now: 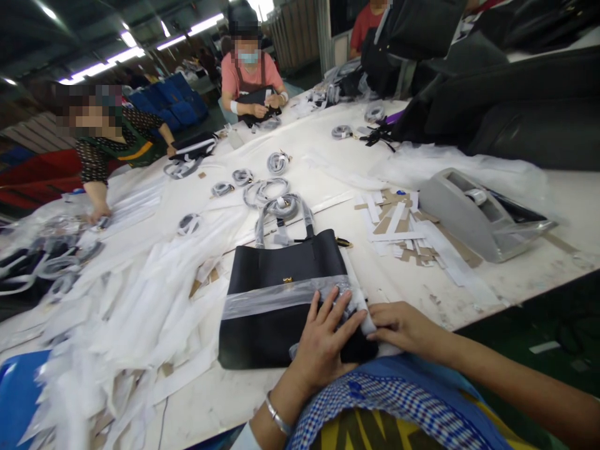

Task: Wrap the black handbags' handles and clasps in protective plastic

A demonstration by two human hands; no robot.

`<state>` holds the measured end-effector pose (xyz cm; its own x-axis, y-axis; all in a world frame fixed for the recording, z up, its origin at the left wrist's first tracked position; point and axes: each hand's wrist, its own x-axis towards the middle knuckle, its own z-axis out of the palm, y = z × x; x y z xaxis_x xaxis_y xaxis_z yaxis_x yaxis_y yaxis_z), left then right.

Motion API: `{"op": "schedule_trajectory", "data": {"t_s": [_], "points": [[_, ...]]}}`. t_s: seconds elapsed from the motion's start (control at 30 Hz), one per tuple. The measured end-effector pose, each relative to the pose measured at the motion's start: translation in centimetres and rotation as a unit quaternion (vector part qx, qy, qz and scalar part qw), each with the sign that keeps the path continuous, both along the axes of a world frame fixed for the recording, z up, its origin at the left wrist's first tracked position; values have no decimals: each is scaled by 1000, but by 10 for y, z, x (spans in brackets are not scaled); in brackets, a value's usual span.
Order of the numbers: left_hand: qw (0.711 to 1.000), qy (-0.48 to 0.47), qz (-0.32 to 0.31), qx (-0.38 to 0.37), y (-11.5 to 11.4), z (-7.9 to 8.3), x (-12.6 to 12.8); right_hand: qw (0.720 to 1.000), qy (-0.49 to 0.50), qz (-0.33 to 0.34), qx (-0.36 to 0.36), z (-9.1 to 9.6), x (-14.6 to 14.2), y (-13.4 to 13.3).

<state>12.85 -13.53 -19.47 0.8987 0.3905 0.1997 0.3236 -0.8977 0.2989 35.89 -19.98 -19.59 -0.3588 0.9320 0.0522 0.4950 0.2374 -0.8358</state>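
Note:
A black handbag (262, 340) lies flat on the table in front of me. A clear plastic strip (253, 303) runs across its front, below a small gold clasp (287, 280). The handles (307, 219) are wrapped in film and point away from me. My left hand (323, 334) rests on the lower right of the bag with its fingers spread, over one end of the strip. At the bag's right edge, my right hand (398, 325) pinches a piece of white wrapping (368, 323) between thumb and fingers.
White sheets of wrapping (140, 312) pile up on the left. Paper and cardboard scraps (398, 225) lie at right beside a grey plastic-covered piece (473, 212). Coiled wrapped straps (278, 162) are further back. Two co-workers (253, 75) handle items across the table; another person is partly visible behind.

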Motion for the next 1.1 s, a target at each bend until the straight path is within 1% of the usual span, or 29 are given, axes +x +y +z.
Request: {"op": "schedule_trajectory", "data": {"t_s": [0.03, 0.13, 0.2, 0.27, 0.3, 0.33, 0.37, 0.4, 0.43, 0.47, 0.5, 0.53, 0.6, 0.63, 0.7, 0.77, 0.83, 0.9, 1.0, 1.07, 1.1], "points": [[1000, 0, -1, 1, 0, -1, 0, 1000, -15, -1, 8, 1, 0, 1], [1000, -5, 0, 1, 0, -2, 2, 994, -86, -25, 64, -1, -3, 1], [1000, -11, 4, -6, 0, -2, 5, 988, -107, -72, 85, -5, -10, 3], [1000, -16, 9, -20, 1, -1, 7, 981, -95, -154, 67, -8, -19, 5], [999, -17, 8, -29, 2, 0, 7, 978, -76, -188, 41, -9, -23, 7], [999, -18, 4, -36, 3, 0, 7, 977, -50, -206, 4, -11, -27, 9], [999, -18, -3, -42, 4, 1, 7, 979, -18, -199, -40, -11, -28, 10], [999, -16, -12, -44, 5, 1, 7, 982, 13, -170, -78, -12, -28, 12], [999, -15, -19, -45, 6, 1, 7, 985, 36, -132, -102, -11, -27, 13], [999, -14, -20, -43, 6, 1, 7, 989, 46, -95, -106, -11, -24, 14], [999, -14, -17, -41, 6, 1, 7, 993, 41, -61, -92, -10, -20, 14], [999, -14, -12, -39, 6, 1, 7, 997, 25, -33, -62, -8, -17, 13], [999, -12, 1, -38, 5, 2, 8, 1000, -25, -9, 10, -5, -11, 7], [999, -10, 5, -38, 5, 3, 9, 998, -52, -17, 40, -4, -10, 2], [999, -2, 15, -42, 3, 6, 10, 989, -99, -74, 85, -2, -12, -12], [999, 4, 24, -48, 2, 9, 11, 976, -126, -147, 101, -2, -16, -25], [998, 9, 29, -54, 1, 10, 11, 970, -120, -188, 94, -1, -22, -34], [998, 14, 29, -57, 1, 9, 12, 974, -95, -196, 68, -1, -25, -35], [998, 21, 23, -56, 1, 9, 13, 981, -56, -185, 26, -4, -24, -27], [998, 26, 21, -44, 0, 14, 12, 983, -52, -175, 24, -14, -16, -23], [999, 28, 21, -35, 0, 19, 11, 982, -60, -178, 36, -21, -10, -22]]}}
